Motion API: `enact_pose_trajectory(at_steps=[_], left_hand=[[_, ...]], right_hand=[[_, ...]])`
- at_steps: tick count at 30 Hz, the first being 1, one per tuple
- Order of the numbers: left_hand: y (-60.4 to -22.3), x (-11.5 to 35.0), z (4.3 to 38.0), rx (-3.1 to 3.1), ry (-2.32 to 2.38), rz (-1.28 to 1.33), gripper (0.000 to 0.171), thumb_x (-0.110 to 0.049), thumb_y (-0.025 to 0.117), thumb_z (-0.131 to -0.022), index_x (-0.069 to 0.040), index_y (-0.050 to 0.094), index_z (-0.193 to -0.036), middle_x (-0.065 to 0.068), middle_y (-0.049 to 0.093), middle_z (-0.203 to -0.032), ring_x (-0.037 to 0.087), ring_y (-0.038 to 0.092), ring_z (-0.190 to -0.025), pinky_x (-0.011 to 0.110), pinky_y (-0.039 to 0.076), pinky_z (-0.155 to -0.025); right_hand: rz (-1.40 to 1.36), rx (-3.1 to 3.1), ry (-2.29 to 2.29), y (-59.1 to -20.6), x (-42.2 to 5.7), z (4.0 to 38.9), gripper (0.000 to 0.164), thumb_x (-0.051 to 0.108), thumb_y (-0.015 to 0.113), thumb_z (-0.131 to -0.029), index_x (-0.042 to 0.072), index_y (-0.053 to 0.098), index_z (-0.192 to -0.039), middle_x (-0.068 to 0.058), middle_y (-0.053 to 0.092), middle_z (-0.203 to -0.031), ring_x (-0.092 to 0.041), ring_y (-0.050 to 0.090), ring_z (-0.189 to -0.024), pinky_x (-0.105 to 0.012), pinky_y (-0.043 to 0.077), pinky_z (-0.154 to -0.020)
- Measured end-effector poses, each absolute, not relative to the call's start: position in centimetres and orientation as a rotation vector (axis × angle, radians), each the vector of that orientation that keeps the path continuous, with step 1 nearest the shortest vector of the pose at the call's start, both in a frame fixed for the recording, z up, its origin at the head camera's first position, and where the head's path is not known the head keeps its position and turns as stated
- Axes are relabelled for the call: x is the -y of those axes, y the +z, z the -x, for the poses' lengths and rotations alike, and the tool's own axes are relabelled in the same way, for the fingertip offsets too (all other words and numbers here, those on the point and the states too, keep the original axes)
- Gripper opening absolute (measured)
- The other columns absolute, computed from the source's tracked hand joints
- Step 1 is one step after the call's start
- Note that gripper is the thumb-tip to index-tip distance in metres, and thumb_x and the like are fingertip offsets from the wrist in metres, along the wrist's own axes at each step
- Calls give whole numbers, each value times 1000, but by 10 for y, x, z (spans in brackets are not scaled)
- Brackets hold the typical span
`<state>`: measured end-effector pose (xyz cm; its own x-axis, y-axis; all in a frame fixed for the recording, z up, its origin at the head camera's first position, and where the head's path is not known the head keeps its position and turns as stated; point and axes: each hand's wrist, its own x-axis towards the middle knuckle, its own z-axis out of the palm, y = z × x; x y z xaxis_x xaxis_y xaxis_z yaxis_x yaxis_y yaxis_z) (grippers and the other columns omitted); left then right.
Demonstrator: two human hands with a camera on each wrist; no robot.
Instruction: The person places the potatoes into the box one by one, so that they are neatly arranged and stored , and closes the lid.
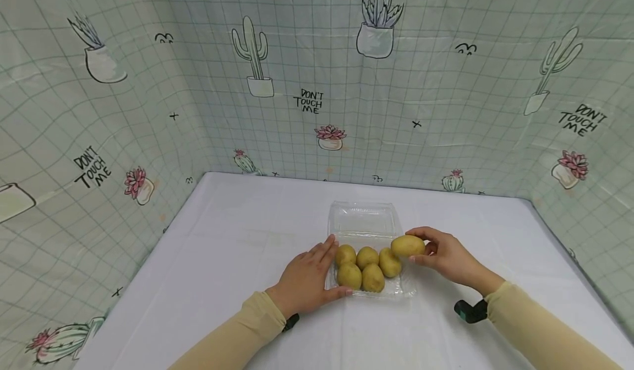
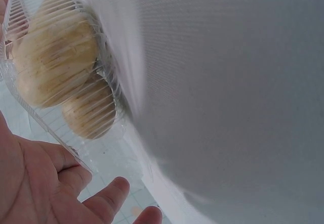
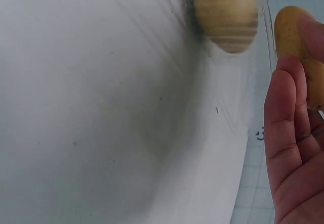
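A clear plastic clamshell box (image 1: 364, 220) lies with its hinged lid laid back, away from me. Several yellow potatoes (image 1: 367, 257) sit in its base, in two rows. My left hand (image 1: 306, 281) rests along the box's left side, fingers extended and thumb at the front edge; in the left wrist view those fingers lie by the ribbed wall (image 2: 109, 72). My right hand (image 1: 453, 259) pinches another potato (image 1: 407, 245) between thumb and fingers, raised above the right end of the box. The right wrist view shows this held potato (image 3: 289, 34) beside the box wall.
A white cloth (image 1: 238, 216) covers the table. Behind it and on both sides hangs a gridded curtain (image 1: 297, 56) printed with cacti. Dark wrist devices (image 1: 470, 311) show below the cuffs.
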<state>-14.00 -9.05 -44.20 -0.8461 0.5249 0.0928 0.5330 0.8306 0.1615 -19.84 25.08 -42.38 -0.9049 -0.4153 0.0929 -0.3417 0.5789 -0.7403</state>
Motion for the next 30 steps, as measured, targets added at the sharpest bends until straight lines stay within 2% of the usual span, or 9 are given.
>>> enact_pose_trajectory(at_steps=[7, 14, 24, 30], left_hand=[[-443, 91, 140, 2943, -301, 864, 99, -76, 41, -92, -3, 27, -157, 12, 20, -164, 30, 38, -141, 45, 41, -106], [-444, 91, 140, 2945, -293, 859, 99, -77, 41, -91, -4, 27, -157, 11, 20, -164, 29, 37, -141, 44, 41, -106], [-442, 91, 140, 2949, -282, 860, 99, -77, 40, -91, -4, 27, -157, 11, 19, -164, 28, 36, -142, 44, 40, -107], [-444, 91, 141, 2944, -288, 862, 99, -76, 40, -92, -3, 27, -157, 12, 20, -163, 29, 37, -141, 44, 40, -107]], right_hand=[[740, -2693, -1180, -419, -247, 184, 48, 17, 83, -83, 15, 63, -126, 2, 65, -98, -15, 57, -72, -27, 48, -57], [875, -2642, -1146, -415, -243, 175, 48, 19, 83, -83, 13, 63, -126, 4, 63, -92, -12, 56, -71, -26, 49, -57], [916, -2595, -1042, -412, -238, 174, 51, 23, 83, -83, 9, 63, -127, 6, 59, -81, -9, 54, -69, -25, 48, -57], [924, -2565, -988, -408, -235, 174, 52, 23, 83, -84, 6, 62, -128, 7, 59, -82, -8, 55, -70, -25, 49, -59]])
